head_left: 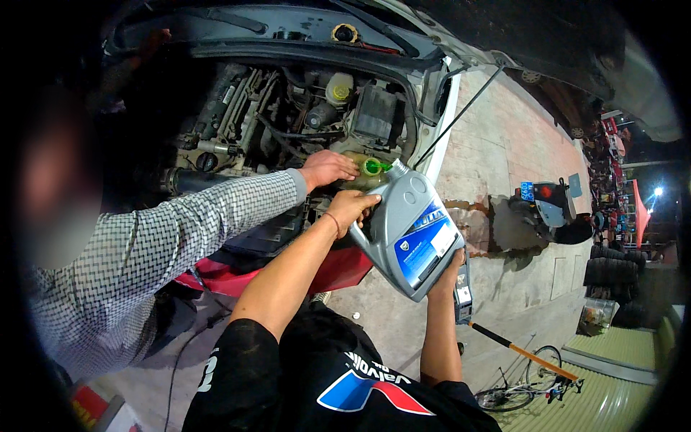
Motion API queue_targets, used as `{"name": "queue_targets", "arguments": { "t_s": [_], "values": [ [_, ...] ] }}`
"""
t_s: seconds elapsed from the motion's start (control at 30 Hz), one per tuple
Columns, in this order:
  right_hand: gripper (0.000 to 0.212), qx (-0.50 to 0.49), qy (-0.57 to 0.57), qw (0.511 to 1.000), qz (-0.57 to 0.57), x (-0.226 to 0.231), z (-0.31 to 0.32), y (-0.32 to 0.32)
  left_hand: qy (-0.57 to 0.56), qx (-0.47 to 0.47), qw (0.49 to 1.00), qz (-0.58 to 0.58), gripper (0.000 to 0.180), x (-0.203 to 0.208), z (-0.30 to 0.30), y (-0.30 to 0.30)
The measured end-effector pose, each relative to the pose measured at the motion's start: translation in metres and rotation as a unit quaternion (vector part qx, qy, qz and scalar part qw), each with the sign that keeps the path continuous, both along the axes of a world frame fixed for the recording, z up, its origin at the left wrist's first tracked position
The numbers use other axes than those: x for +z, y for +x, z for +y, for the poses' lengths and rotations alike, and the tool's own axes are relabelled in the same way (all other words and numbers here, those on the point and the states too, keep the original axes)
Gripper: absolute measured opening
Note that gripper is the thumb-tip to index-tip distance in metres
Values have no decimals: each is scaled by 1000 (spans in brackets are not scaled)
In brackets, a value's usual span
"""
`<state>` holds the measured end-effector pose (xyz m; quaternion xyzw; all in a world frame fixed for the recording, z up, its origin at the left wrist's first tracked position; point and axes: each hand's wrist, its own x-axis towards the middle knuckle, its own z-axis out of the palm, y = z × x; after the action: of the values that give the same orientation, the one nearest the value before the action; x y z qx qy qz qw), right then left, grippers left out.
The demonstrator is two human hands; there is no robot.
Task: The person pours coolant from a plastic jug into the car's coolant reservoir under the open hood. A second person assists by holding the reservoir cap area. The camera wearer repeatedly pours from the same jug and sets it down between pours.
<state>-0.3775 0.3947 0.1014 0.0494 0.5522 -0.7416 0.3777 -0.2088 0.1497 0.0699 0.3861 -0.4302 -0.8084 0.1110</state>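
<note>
I hold a grey plastic coolant jug [414, 234] with a blue label, tilted over the engine bay. My left hand [351, 212] grips its handle near the top, and my right hand [445, 273] holds the jug's lower end. At the spout, bright green liquid runs into the round open neck [372, 167] of a yellowish reservoir. A co-worker's hand [330, 170], in a grey checkered sleeve [209, 223], rests beside that neck. The reservoir's body is mostly hidden by the hands.
The engine [234, 108] and a battery [379, 114] lie beyond the hands. A yellow-rimmed cap [345, 33] sits on the cowl. A prop rod [461, 115] slants up at the right. Farther right are a scooter [551, 205], an orange-handled jack [525, 353] and a bicycle [522, 385].
</note>
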Motion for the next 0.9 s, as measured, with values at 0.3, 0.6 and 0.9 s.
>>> {"name": "queue_targets", "arguments": {
  "t_s": [0.3,0.6,0.9],
  "values": [
    [75,47,-70,994,-74,-65,11,-7,26,8,999,36,27,70,8,6],
    [75,125,-9,975,-186,-77,24,51,46,-69,993,81,28,183,128,25],
    [46,122,147,980,-50,5,134,34,-141,-224,963,-51,41,155,201,44]
  ]
}}
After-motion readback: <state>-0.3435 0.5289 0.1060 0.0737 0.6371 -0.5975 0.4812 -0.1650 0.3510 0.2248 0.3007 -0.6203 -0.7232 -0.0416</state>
